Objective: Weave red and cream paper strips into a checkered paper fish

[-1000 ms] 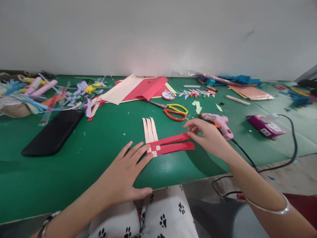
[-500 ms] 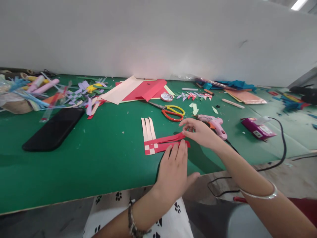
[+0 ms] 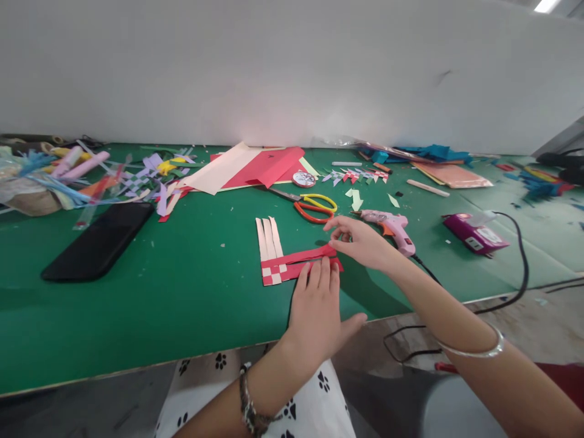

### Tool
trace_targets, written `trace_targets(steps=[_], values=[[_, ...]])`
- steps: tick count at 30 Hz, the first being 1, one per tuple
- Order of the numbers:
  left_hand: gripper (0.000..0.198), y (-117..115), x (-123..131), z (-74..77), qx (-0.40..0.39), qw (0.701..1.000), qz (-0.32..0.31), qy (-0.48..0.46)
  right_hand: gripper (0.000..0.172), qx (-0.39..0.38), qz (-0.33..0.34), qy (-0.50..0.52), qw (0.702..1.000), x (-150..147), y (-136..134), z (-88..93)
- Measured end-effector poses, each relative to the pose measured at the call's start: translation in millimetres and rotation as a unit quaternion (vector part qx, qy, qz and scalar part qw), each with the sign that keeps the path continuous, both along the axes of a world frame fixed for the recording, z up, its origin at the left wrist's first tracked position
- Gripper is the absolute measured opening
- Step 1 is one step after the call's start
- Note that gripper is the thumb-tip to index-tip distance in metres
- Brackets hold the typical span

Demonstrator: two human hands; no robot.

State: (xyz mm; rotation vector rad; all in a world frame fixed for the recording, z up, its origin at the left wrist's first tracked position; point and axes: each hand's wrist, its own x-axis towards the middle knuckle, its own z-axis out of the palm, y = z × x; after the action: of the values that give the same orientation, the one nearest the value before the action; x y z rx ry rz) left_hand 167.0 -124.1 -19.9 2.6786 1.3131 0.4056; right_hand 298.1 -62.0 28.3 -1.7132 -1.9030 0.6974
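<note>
Left hand (image 3: 319, 310) has shifted from the mat left of the weave over to its right side, and now sits on the red strips (image 3: 301, 266). Right hand (image 3: 360, 243) is barely changed.

Around it:
- Scissors (image 3: 317, 207) with yellow and orange handles lie just behind the weave.
- Pink glue gun (image 3: 387, 224) is right behind the right hand, with its black cable (image 3: 520, 261) looping off the table edge.
- Purple box (image 3: 474, 234) is further right.
- Black phone (image 3: 98, 240) is well to the left, and a heap of coloured paper scraps (image 3: 137, 176) lies behind it.
- Red and cream sheets (image 3: 255, 167) are at the back centre.
- Small woven pieces (image 3: 356, 175) and an orange sheet (image 3: 451, 175) are at the back right.
- Nothing lies between the hands and the weave.

Surface is a green mat (image 3: 182, 298) on a table, against a plain white wall (image 3: 274, 61). Paw-print fabric (image 3: 301, 395) shows at the near edge, under the left forearm.

The weave sits centre-front: three cream strips (image 3: 268, 237) run away from the person, and the red strips cross them at the near end, running right.
- Left hand is open and flat. Its fingertips press down on the nearer red strip, right of the checkered part, and grip nothing.
- Right hand pinches the farther red strip at its free right end, between thumb and fingers.
- The two hands are just beside each other.
</note>
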Motion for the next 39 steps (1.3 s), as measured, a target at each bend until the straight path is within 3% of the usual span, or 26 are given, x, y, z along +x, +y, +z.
trace_targets(steps=[15, 23, 29, 39], values=[[0.076, 0.1, 0.8, 3.3, -0.015, 1.0, 0.005, 0.01, 0.023, 0.007, 0.043, -0.004, 0.999, -18.3, 7.0, 28.1], [0.077, 0.6, 0.1, -0.1, -0.02, 1.0, -0.003, 0.0, 0.02, -0.003, 0.073, 0.063, 0.995, -39.5, 12.0, 44.6], [0.076, -1.4, -0.4, -5.5, 0.018, 1.0, 0.003, 0.003, 0.02, -0.014, 0.126, 0.132, 0.983, -64.3, 13.7, 51.8], [0.073, -2.6, 0.4, -11.7, 0.021, 1.0, 0.019, -0.007, 0.019, -0.02, 0.176, 0.099, 0.979, -100.1, 27.4, 52.4]])
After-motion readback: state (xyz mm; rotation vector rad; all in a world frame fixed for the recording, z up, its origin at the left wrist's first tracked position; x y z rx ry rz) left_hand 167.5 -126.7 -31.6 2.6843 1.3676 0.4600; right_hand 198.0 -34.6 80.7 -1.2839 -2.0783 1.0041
